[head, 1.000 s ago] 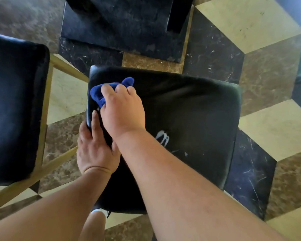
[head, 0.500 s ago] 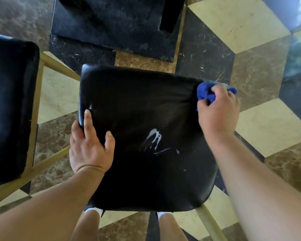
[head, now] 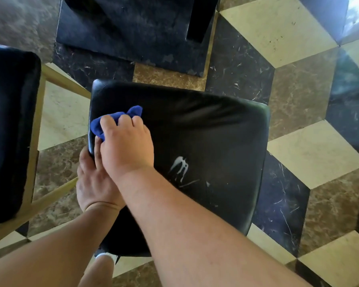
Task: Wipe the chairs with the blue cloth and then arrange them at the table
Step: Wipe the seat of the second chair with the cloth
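Blue cloth (head: 96, 127) gripped in curled fingers of right hand (head: 126, 150), pressed on black chair seat (head: 205, 137), left hand (head: 93, 183) straight-fingered on seat's left edge

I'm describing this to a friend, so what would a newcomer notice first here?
The bright blue cloth, bunched under the right hand, stands out near the left edge of the black chair seat. Next comes the white smear near the seat's middle, right of that wrist. The left hand rests at the seat's left edge, above a cube-patterned tile floor.
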